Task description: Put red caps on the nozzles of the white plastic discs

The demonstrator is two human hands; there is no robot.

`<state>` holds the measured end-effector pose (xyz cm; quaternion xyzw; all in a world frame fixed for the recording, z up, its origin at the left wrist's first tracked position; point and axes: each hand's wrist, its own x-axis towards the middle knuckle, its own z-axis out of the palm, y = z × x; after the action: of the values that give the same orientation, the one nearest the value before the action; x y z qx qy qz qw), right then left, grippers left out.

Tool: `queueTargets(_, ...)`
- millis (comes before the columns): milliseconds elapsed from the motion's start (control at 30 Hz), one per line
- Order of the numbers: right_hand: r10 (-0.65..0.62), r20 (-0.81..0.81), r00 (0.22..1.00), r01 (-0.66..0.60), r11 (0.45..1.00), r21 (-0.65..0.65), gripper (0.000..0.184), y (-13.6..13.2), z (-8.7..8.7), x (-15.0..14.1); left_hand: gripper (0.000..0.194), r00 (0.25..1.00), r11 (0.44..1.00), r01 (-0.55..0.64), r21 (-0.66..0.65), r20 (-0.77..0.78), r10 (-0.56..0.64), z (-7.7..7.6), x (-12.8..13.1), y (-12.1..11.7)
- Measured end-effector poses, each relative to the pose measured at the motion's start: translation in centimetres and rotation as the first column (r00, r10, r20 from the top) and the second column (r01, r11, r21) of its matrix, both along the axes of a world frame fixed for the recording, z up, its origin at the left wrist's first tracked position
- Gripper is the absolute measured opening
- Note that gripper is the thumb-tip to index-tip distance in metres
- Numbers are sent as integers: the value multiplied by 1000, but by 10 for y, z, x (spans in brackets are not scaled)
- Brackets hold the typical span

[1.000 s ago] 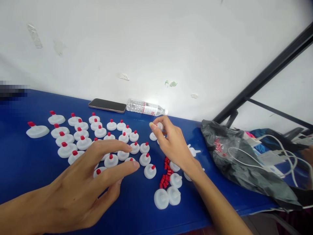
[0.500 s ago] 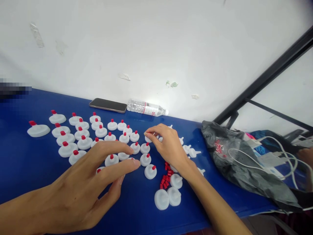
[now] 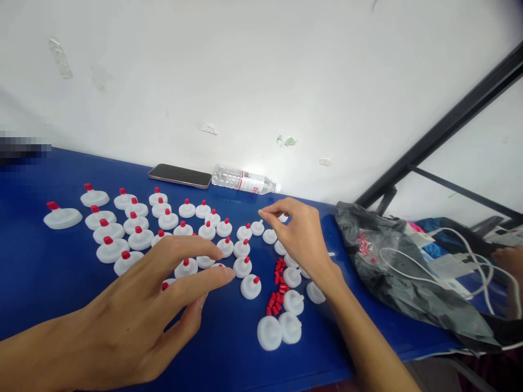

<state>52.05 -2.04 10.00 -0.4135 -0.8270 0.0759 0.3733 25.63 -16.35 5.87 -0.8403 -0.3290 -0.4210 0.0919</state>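
Note:
My left hand (image 3: 143,305) hovers over the lower rows of white nozzle caps, fingers stretched and apart, holding nothing. My right hand (image 3: 300,231) is closed in a pinch just above the spout of a white cap (image 3: 257,228) without a red tip; whatever is between the fingertips is hidden. Left of it stands a white cap with a red tip (image 3: 244,232), one of many in loose rows. Small red tips (image 3: 277,299) lie in a narrow pile below my right hand. Bare-spouted white caps (image 3: 293,302) lie beside the pile, some hidden by my right hand and wrist.
On the blue table (image 3: 229,359), a phone (image 3: 180,176) and a clear plastic bottle (image 3: 245,181) lie along the wall. A dark plastic bag (image 3: 400,277) with white cables and a small bag of red pieces is at right. Another person's hand (image 3: 509,261) shows at the right edge.
My right hand has moved slightly right, from the cap that now shows a red tip to the neighbouring bare cap. My left hand has stayed in place.

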Motion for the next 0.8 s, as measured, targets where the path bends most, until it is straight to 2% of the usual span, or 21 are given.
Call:
queueTargets(200, -18, 13, 1000, 18, 1000, -5, 14, 1, -4, -3, 44, 1000, 1000, -10, -6, 28, 10, -1, 0, 1)
queueTargets(367, -24, 19, 1000, 24, 1000, -2, 22, -2, -2, -4, 44, 999, 1000, -18, -20, 28, 19, 0, 3, -1)
queueTargets(500, -71, 21, 997, 71, 997, -9, 59, -6, 1, -5, 44, 1000, 1000, -7, -13, 1, 7, 1, 2, -2)
queueTargets(533, -82, 34, 996, 83, 996, -17, 64, -7, 2, -5, 44, 1000, 1000, 2, -9, -14, -2, 1, 1, -1)
queueTargets(567, -87, 53, 995, 89, 996, -25, 61, -7, 2, -5, 43, 1000, 1000, 7, -4, -27, -8, 1, 0, -1)
queueTargets(667, -64, 135, 989, 72, 996, -53, 18, -4, 1, -5, 41, 1000, 1000, 9, 3, -28, -9, 1, -1, 0)
queueTargets(800, -20, 234, 972, 50, 991, -123, 22, 3, -5, -5, 38, 1000, 1000, 28, 4, -12, -28, 0, 1, 1)
